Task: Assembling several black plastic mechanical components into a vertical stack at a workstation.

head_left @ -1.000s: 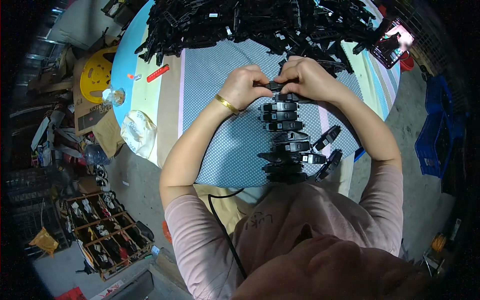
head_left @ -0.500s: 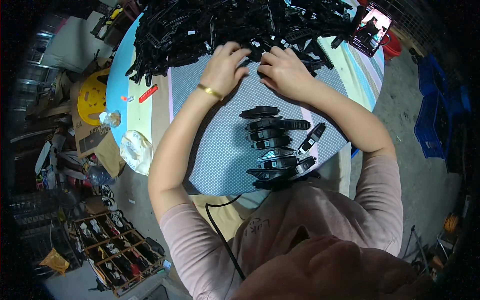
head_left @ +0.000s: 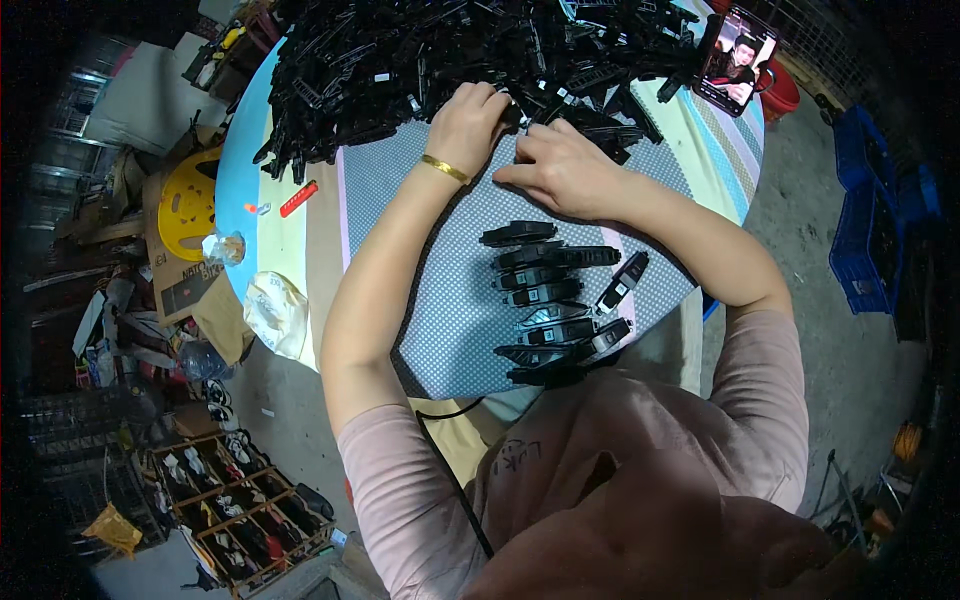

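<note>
While both hands are at the near edge of the heap, we record their condition as follows. We find the left hand (head_left: 467,122) back upward, its fingers bent toward the nearest pieces of the heap of black parts (head_left: 400,75); its thumb and fingertips are largely hidden, so we cannot tell whether it pinches one. We observe the right hand (head_left: 572,172) just beside it, a gap between the two, with thumb stretched toward the left and parted from the curled fingers.

We locate the heap along the far side of the table. Nearer the person's body, we note a row of black parts (head_left: 540,277), most lying roughly parallel and close together; at its right side, a single black part (head_left: 622,282) lies aslant. These rest on a dotted grey-blue cloth (head_left: 440,330).

On the table's left portion we list a red strip-shaped object (head_left: 299,198) and, near the edge, a white bag (head_left: 275,312). At the far right we see a phone (head_left: 738,65) with its screen lit. We also note a gold-coloured bracelet (head_left: 445,168) on the left wrist and, on the floor to the right, blue crates (head_left: 862,250).
</note>
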The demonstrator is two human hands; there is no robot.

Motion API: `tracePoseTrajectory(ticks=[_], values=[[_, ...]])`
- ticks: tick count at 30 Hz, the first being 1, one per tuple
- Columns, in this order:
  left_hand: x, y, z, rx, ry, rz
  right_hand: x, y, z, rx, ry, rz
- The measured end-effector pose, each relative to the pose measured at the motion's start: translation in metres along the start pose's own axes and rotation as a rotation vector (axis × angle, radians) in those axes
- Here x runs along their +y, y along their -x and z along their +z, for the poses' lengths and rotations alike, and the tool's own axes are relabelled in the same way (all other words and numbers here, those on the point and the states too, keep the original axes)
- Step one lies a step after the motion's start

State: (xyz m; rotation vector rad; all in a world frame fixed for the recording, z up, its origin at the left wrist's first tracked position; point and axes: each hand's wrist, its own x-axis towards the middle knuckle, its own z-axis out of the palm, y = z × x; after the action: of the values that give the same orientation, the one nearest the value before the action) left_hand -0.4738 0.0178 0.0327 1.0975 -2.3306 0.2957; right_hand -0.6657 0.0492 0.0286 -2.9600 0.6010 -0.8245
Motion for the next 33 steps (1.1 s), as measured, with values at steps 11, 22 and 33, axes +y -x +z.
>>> tracePoseTrajectory(ticks=[11, 22, 33], values=[[0.019, 0.052, -0.045, 0.02, -0.054, -0.038, 0.014, -0.003, -0.002, 0.044, -0.02, 0.195], [-0.002, 0.075, -0.057, -0.233, 0.198, -0.334, 0.009, 0.001, -0.017, -0.097, 0.006, 0.185], [0.025, 0.071, -0.047, -0.198, 0.328, -0.43, -0.003, -0.004, -0.015, -0.088, -0.093, 0.163]])
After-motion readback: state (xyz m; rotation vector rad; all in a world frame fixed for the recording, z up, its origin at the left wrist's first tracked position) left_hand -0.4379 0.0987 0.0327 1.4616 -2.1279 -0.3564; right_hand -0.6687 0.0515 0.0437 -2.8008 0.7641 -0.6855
